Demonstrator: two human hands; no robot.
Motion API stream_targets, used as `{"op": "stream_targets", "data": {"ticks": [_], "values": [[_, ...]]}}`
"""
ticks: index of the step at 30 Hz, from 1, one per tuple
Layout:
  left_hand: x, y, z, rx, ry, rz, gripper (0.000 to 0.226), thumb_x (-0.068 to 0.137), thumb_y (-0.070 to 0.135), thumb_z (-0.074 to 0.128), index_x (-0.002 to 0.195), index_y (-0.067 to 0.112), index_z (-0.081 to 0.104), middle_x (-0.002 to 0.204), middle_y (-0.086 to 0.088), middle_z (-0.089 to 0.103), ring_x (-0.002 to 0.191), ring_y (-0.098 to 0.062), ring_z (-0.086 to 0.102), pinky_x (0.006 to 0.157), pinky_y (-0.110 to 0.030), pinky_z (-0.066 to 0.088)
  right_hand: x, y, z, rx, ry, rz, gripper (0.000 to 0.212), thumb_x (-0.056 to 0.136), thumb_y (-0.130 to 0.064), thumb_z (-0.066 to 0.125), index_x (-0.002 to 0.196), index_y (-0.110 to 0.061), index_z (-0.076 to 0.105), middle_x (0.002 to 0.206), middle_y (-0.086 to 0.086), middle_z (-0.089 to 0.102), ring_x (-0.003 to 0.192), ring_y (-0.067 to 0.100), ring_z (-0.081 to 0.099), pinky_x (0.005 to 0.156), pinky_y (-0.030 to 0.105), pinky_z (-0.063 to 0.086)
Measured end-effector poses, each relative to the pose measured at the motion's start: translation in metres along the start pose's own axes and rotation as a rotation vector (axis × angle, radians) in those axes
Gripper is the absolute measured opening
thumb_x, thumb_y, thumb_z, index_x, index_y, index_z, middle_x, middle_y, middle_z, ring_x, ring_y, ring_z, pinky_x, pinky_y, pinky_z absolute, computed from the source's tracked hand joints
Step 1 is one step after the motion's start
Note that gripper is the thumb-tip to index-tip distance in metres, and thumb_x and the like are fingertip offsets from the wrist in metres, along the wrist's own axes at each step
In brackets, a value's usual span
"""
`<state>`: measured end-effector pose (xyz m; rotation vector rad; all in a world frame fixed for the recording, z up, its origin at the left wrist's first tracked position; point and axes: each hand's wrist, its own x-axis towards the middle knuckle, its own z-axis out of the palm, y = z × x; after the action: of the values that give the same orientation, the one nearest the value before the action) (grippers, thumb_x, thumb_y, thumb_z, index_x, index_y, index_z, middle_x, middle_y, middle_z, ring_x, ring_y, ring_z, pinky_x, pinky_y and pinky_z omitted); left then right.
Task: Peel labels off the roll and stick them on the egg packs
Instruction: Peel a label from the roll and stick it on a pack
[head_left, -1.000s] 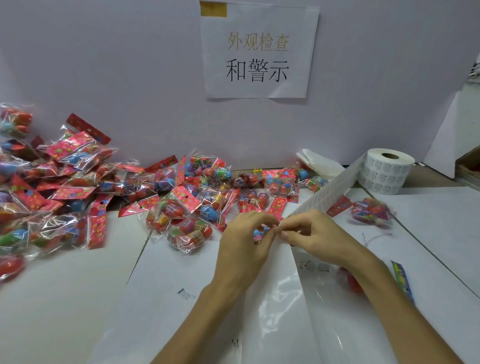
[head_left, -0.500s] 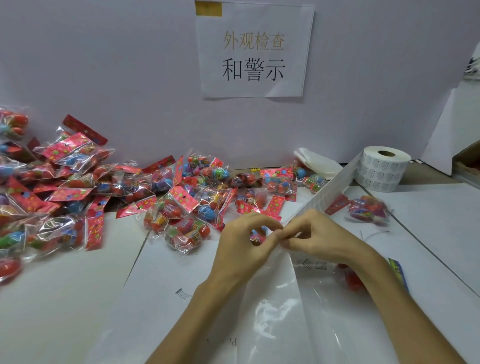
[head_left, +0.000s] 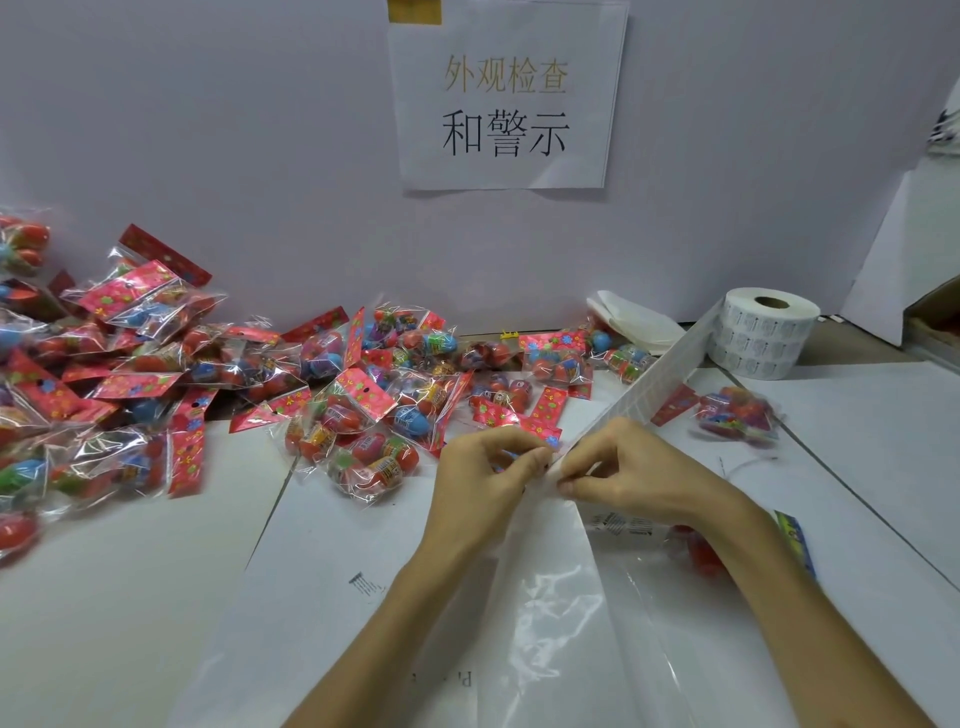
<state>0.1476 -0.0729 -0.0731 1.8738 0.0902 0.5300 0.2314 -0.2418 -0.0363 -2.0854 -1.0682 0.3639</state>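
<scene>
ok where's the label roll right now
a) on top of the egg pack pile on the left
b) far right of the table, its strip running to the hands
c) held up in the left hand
b: the label roll stands at the far right of the table, and its label strip runs down to where the left hand and right hand pinch it.

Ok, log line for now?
step: peeling label | left grip: pinches white paper label strip | right grip: pinches strip | white label roll: right, on end | clear-bagged egg packs: piled left
</scene>
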Motion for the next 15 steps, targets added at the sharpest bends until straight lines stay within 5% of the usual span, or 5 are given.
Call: {"op": "stream_targets", "data": {"ticks": [5, 9, 15], "values": [[-0.001, 0.001, 0.000, -0.006, 0.060, -0.016, 0.018, 0.096, 0.009, 0.067, 0.086, 0.019, 0.077, 0.075, 0.007, 0.072, 0.070, -0.015, 0.068, 0.062, -0.029, 0.059, -0.001, -0.003, -0.002, -0.027, 0.011, -0.008, 0.017, 0.089, -0.007, 0.070, 0.093, -0.018, 0.083, 0.085, -0.009, 0.076, 0.084, 0.008, 0.072, 0.078, 0.024, 0.058], [-0.001, 0.003, -0.001, -0.094, 0.149, -0.055, 0.013, 0.098, 0.012, 0.066, 0.087, 0.018, 0.072, 0.072, 0.002, 0.072, 0.065, -0.012, 0.069, 0.056, -0.017, 0.054, -0.001, -0.005, -0.001, -0.059, 0.040, -0.015, 0.021, 0.089, -0.010, 0.071, 0.072, -0.023, 0.075, 0.073, -0.006, 0.070, 0.073, 0.008, 0.067, 0.070, 0.021, 0.055], [0.002, 0.007, -0.011, -0.334, 0.220, -0.101, 0.007, 0.100, 0.010, 0.063, 0.096, 0.009, 0.069, 0.074, -0.006, 0.076, 0.065, -0.014, 0.071, 0.061, -0.020, 0.055, -0.004, -0.004, -0.005, -0.088, 0.124, -0.019, 0.033, 0.087, -0.009, 0.073, 0.059, -0.023, 0.066, 0.062, -0.007, 0.065, 0.064, 0.009, 0.062, 0.066, 0.023, 0.050]]}}
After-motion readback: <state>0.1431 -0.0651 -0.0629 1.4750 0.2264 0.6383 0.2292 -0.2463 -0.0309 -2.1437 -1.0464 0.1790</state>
